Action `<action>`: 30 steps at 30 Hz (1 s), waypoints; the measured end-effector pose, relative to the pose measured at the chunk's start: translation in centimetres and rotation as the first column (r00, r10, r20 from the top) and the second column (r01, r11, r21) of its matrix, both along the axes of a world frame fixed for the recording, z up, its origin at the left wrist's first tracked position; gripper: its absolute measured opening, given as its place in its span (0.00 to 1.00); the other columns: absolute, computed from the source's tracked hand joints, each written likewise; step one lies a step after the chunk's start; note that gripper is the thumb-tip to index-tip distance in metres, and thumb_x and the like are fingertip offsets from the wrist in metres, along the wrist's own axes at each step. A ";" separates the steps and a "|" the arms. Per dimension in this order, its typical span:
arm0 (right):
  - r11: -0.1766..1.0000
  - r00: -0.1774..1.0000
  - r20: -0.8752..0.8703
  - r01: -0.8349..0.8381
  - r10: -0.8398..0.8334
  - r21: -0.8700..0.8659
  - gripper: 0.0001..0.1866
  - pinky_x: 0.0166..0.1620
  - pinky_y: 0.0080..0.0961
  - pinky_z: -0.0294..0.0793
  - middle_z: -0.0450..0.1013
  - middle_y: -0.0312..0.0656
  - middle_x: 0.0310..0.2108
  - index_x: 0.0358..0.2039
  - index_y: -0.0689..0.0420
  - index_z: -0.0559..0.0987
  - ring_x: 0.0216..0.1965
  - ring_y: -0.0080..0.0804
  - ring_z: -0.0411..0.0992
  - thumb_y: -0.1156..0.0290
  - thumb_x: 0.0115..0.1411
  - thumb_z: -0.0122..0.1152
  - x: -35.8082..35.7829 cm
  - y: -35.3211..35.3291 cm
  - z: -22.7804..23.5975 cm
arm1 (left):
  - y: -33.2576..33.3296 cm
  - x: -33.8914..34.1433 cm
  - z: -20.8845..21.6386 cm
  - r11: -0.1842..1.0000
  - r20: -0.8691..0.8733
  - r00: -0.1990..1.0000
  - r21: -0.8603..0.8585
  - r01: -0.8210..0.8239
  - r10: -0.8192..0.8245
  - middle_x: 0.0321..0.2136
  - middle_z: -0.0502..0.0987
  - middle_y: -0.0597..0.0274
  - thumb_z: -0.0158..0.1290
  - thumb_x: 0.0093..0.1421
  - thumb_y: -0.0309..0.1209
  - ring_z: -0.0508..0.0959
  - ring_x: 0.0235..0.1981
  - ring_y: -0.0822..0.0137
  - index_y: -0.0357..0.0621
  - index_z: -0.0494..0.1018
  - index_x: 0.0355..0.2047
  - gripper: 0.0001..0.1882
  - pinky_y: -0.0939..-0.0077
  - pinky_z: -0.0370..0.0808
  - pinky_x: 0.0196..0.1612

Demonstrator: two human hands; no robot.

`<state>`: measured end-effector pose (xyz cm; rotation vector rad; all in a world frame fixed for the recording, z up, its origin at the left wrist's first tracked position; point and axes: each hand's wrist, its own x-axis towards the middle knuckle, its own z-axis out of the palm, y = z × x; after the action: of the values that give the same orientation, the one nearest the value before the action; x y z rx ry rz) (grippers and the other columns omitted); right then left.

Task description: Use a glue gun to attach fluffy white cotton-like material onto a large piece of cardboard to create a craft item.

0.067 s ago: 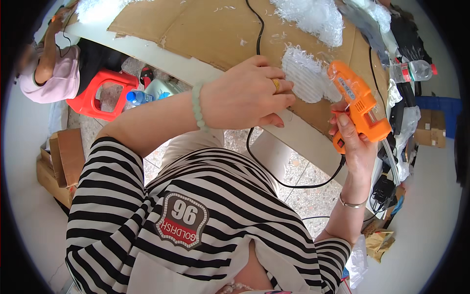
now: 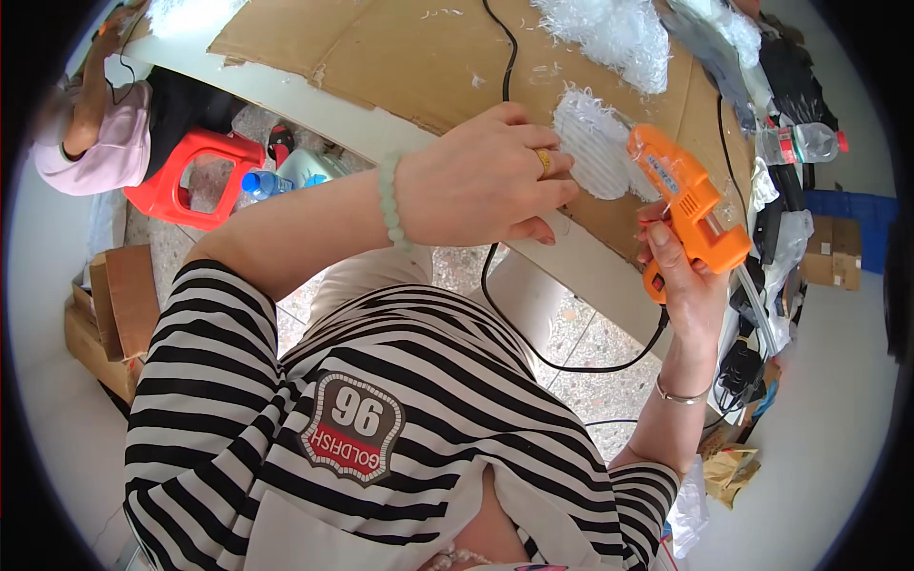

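Note:
My right hand (image 2: 687, 285) is wrapped around the handle of an orange hot glue gun (image 2: 690, 190), whose nozzle points up and away over the cardboard. A black cord hangs from the bottom of the handle. My left hand (image 2: 486, 181) is palm down at the near edge of the cardboard sheet (image 2: 381, 57). Its fingers are bent and a little apart, with the thumb held off from them; no object shows in it, though the palm is hidden. Close by its fingertips lies a white ribbed piece with a shaggy fringe (image 2: 595, 147).
Fluffy white fringe (image 2: 614, 43) lies farther back on the cardboard. At right are a plastic bottle (image 2: 809, 143), clear bags and cords. Beyond the left table edge stand a red plastic stool (image 2: 195, 181) and cardboard boxes (image 2: 129, 300). Another person (image 2: 100, 143) works at far left.
The glue gun and my right hand have shifted slightly left and toward me. My left hand stays almost in place.

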<state>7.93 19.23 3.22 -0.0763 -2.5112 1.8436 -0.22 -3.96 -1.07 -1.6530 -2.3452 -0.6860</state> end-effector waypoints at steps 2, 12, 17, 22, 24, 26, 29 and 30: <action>0.999 0.999 0.041 -0.012 0.010 0.045 0.12 0.32 0.17 0.70 0.74 0.37 0.34 0.40 0.60 0.75 0.32 0.21 0.71 0.68 0.57 0.60 -0.1 -0.1 -0.1 | 0.1 -0.3 -0.2 1.000 0.000 1.000 0.018 -0.001 0.001 0.43 0.73 0.61 0.61 0.42 0.40 0.70 0.48 0.60 0.44 0.71 0.39 0.24 0.62 0.65 0.50; 0.999 0.996 -0.085 0.026 -0.023 0.034 0.13 0.35 0.22 0.72 0.74 0.42 0.35 0.40 0.63 0.73 0.34 0.26 0.73 0.67 0.59 0.55 -0.6 0.4 1.2 | 0.5 -0.6 -0.5 0.996 0.003 0.996 0.014 0.088 -0.089 0.44 0.72 0.60 0.61 0.44 0.36 0.71 0.48 0.61 0.43 0.70 0.39 0.22 0.63 0.65 0.50; 0.988 0.979 -0.139 0.143 -0.149 -0.051 0.13 0.38 0.26 0.74 0.74 0.44 0.36 0.41 0.65 0.73 0.35 0.32 0.75 0.68 0.60 0.54 -1.4 0.9 0.4 | 0.6 -1.5 -0.1 0.993 -0.040 0.992 -0.027 0.117 -0.118 0.45 0.72 0.61 0.60 0.46 0.34 0.71 0.49 0.61 0.44 0.70 0.40 0.21 0.63 0.64 0.52; 0.996 0.979 -0.183 0.083 -0.085 -0.021 0.12 0.39 0.25 0.74 0.74 0.43 0.37 0.41 0.64 0.73 0.39 0.35 0.75 0.69 0.60 0.55 -2.1 0.3 -1.3 | 1.9 -2.3 -0.1 0.986 -0.072 0.986 -0.076 0.148 -0.153 0.45 0.73 0.62 0.59 0.47 0.33 0.71 0.50 0.62 0.45 0.70 0.41 0.20 0.63 0.64 0.53; 0.997 0.987 -0.150 0.052 -0.060 -0.059 0.12 0.38 0.23 0.73 0.73 0.42 0.38 0.41 0.63 0.73 0.41 0.34 0.75 0.69 0.60 0.56 -2.3 -0.1 -1.8 | 2.3 -3.0 -0.2 0.993 -0.223 0.969 0.027 0.114 -0.105 0.37 0.76 0.65 0.56 0.51 0.36 0.74 0.42 0.67 0.45 0.71 0.37 0.14 0.68 0.67 0.44; 0.996 0.989 -0.131 0.058 -0.066 -0.069 0.12 0.38 0.22 0.72 0.73 0.42 0.39 0.41 0.63 0.73 0.41 0.34 0.74 0.69 0.60 0.56 -2.2 -0.4 -2.1 | 2.5 -3.2 0.0 0.994 -0.208 0.972 0.011 0.112 -0.107 0.37 0.76 0.65 0.56 0.51 0.34 0.75 0.41 0.67 0.45 0.71 0.37 0.14 0.68 0.67 0.44; 0.995 0.993 -0.100 0.057 -0.065 -0.080 0.11 0.37 0.18 0.72 0.71 0.41 0.40 0.40 0.63 0.72 0.41 0.33 0.74 0.70 0.60 0.56 -2.2 -0.1 -2.9 | 2.7 -3.3 0.2 0.995 -0.186 0.978 -0.013 0.095 -0.096 0.35 0.77 0.65 0.55 0.51 0.31 0.75 0.40 0.68 0.44 0.71 0.37 0.12 0.68 0.67 0.43; 0.996 0.992 -0.112 0.056 -0.064 -0.072 0.10 0.38 0.18 0.71 0.71 0.40 0.39 0.40 0.63 0.72 0.41 0.32 0.74 0.71 0.60 0.56 -2.1 -0.2 -3.0 | 2.8 -3.3 0.2 0.996 -0.180 0.980 -0.019 0.082 -0.084 0.34 0.78 0.66 0.54 0.50 0.29 0.76 0.39 0.68 0.44 0.71 0.37 0.12 0.69 0.67 0.43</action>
<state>5.81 19.07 0.20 -0.0452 -2.3450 1.8547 -3.53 -1.20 -0.82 -1.7469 -2.1692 -0.5133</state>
